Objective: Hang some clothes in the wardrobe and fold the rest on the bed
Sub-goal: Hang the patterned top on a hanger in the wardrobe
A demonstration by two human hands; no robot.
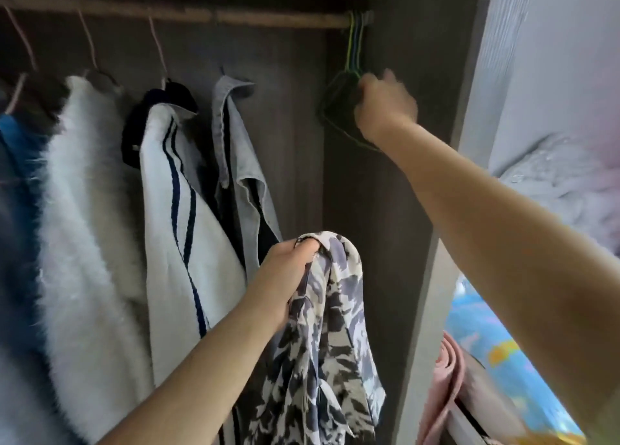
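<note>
Far left, at 9 o'clock, I see garments already hung on the wooden wardrobe rail point(181, 14): a fluffy white fur coat point(84, 210), then a white knit top with navy stripes point(181, 216), then a grey collared shirt point(235, 149) at about 11. They sit bunched to the left, which leaves the right end of the rail bare for the next piece.

Low centre, 6 o'clock, my left hand point(288, 270) has its fingers curled tight around a bunched fold of the patterned grey-and-cream camouflage-print garment point(322, 337). The garment hangs down from the fist, kept off the floor and ready, I'd judge, to go on a hanger.

At 1 o'clock my right hand point(385, 106) reaches to the stack of empty thin green and blue plastic hangers point(342, 109) parked at the rail's right end. The hand is blurred; the fingers look wrapped on the hangers' shoulder but I can't tell for certain.

Far right, 3 to 5 o'clock, a pale crumpled quilt point(550, 183) and a blue printed bedsheet point(486, 337) outside the wardrobe.
</note>
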